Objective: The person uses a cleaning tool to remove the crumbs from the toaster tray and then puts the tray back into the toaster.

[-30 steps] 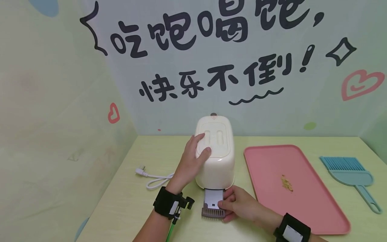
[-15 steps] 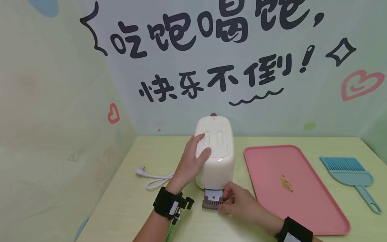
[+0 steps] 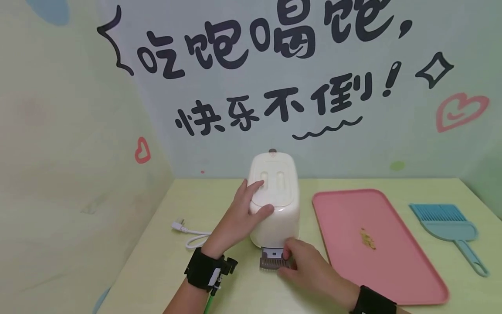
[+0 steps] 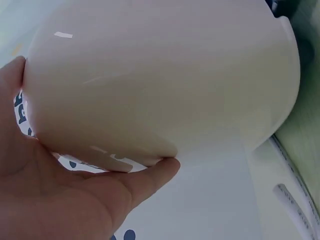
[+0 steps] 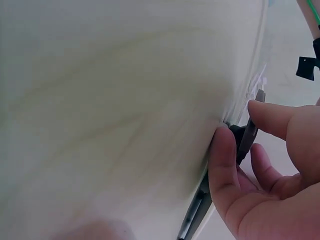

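Observation:
A cream toaster (image 3: 276, 222) with a closed lid on top stands in the middle of the table. My left hand (image 3: 233, 218) grips it at the upper left, fingers spread over the lid's edge and thumb on the rounded near end. In the left wrist view, the hand (image 4: 65, 185) lies against the glossy toaster wall (image 4: 165, 85). From the toaster's base, at the near end, sticks a crumb tray (image 3: 273, 263) with a brown ribbed handle. My right hand (image 3: 313, 268) pinches that handle's right side. The right wrist view shows the dark handle (image 5: 250, 130) between thumb and fingers.
Right of the toaster lies a pink tray (image 3: 400, 270) with a small heap of crumbs (image 3: 368, 239). Farther right is a blue brush (image 3: 451, 229). A white power cord with its plug (image 3: 179, 225) lies at the left. A printed wall (image 3: 235, 161) stands behind the table.
The crumb tray has slid farther into the toaster, pushed away from me by my right hand. My left hand keeps its place on the toaster. The head view has shifted slightly.

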Action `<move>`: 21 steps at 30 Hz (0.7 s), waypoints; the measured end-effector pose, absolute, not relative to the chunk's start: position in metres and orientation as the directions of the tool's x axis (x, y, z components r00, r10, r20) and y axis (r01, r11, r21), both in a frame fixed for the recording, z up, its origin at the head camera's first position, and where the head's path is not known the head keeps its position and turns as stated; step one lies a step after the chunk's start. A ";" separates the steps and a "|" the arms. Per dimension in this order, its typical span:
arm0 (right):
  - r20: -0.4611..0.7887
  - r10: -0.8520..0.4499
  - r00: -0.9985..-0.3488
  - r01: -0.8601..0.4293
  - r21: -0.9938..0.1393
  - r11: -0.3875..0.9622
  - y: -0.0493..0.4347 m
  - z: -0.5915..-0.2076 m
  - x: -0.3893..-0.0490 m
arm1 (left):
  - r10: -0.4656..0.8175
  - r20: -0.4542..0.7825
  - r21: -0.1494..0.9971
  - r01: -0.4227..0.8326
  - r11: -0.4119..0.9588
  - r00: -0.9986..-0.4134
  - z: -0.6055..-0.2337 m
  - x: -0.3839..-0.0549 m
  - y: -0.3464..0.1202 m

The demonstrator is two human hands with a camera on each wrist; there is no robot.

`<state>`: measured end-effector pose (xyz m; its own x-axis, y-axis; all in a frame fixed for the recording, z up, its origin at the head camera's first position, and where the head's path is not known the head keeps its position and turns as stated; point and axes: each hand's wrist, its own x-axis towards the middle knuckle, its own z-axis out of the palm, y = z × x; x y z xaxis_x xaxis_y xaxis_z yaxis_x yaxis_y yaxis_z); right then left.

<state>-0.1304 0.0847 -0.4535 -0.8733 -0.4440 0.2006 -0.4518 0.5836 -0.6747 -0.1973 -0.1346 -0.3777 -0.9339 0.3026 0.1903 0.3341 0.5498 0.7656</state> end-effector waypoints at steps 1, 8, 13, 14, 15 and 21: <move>0.216 -0.450 -0.866 -0.471 -0.654 0.593 0.084 -0.453 -0.131 | 0.316 0.182 0.760 0.337 0.556 -0.931 -0.378 -0.195 -0.137; 0.307 -0.495 -0.813 -0.582 -0.476 0.659 0.082 -0.451 -0.135 | 0.442 0.210 0.642 0.464 0.610 -0.872 -0.391 -0.180 -0.149; 0.353 -0.521 -0.777 -0.629 -0.401 0.666 0.084 -0.449 -0.138 | 0.496 0.243 0.578 0.535 0.616 -0.833 -0.405 -0.171 -0.152; 0.366 -0.527 -0.767 -0.640 -0.385 0.665 0.084 -0.449 -0.138 | 0.501 0.257 0.571 0.548 0.611 -0.826 -0.408 -0.170 -0.152; 0.376 -0.534 -0.757 -0.651 -0.369 0.663 0.085 -0.449 -0.139 | 0.504 0.265 0.564 0.556 0.611 -0.822 -0.410 -0.170 -0.151; 0.433 -0.566 -0.702 -0.701 -0.280 0.656 0.087 -0.452 -0.145 | 0.532 0.390 0.456 0.659 0.598 -0.752 -0.428 -0.172 -0.148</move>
